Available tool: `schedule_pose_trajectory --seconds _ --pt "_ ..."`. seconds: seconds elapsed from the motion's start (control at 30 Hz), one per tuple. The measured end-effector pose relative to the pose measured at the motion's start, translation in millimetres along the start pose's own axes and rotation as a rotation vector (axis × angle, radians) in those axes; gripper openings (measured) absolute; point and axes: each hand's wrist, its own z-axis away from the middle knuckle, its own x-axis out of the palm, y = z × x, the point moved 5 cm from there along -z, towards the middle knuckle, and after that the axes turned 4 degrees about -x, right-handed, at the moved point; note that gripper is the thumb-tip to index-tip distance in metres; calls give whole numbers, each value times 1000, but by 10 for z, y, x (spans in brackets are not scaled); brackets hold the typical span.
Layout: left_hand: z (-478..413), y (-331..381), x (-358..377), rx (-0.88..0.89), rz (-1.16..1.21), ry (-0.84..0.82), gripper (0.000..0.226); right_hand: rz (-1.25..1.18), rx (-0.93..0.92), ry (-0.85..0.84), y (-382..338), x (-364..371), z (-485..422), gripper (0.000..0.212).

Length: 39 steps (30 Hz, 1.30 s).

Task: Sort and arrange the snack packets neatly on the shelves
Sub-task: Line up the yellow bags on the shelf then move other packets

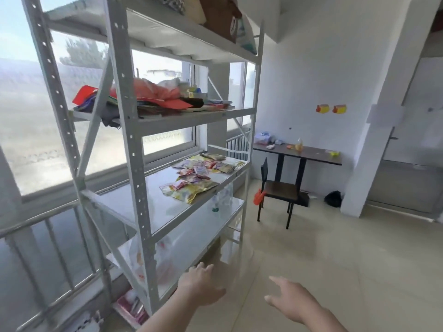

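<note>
- Shelving unit (134,164): pale metal rack with slotted uprights, several tiers, standing before a window.
- Middle shelf (143,207): the near half is bare metal and the far right end carries the stock. Judged the natural place for neat rows.
- Dark table (311,155) and chair (280,190): against the far wall, well apart from the rack. Small oddments lie on the tabletop, too small to identify.
- Upper-shelf clutter (158,97): red cap, orange bag and papers in a loose heap, on the tier above the snacks.
- Snack packets (203,168): yellow, red and pink sachets scattered and overlapping on the middle shelf, toward its far end. They are unsorted and lie at mixed angles.
- Large yellow packet (189,191): nearest of the heap, lying flat by the shelf's front edge, with smaller red sachets resting on it.
- Left hand (199,286): empty, fingers spread, low near the lower shelf's front edge and well below the packets.
- Right hand (290,300): empty, fingers loosely extended, held out over the floor.
- Step, as judged: approach only, with sorting not yet begun.
- Next move calls for: raising both hands to the middle shelf, separating packets by kind, then laying them squared along the bare stretch.
</note>
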Motion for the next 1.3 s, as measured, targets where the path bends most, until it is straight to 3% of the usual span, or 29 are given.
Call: schedule_pose_trajectory --seconds 0.4,0.83,1.03,1.3 --pt "-2577 841 -823 -50 80 -59 80 88 41 -25 802 -1291 -2585 72" --pt "-4790 1469 -1343 -304 197 13 87 105 -161 -211 1191 -2281 -5585 72" --pt "-5487 1442 -1539 -384 201 27 86 225 -290 -276 837 -2489 -6664 68" --pt "-6474 721 -1830 -541 253 81 75 393 -471 -325 -83 -2349 -8110 69"
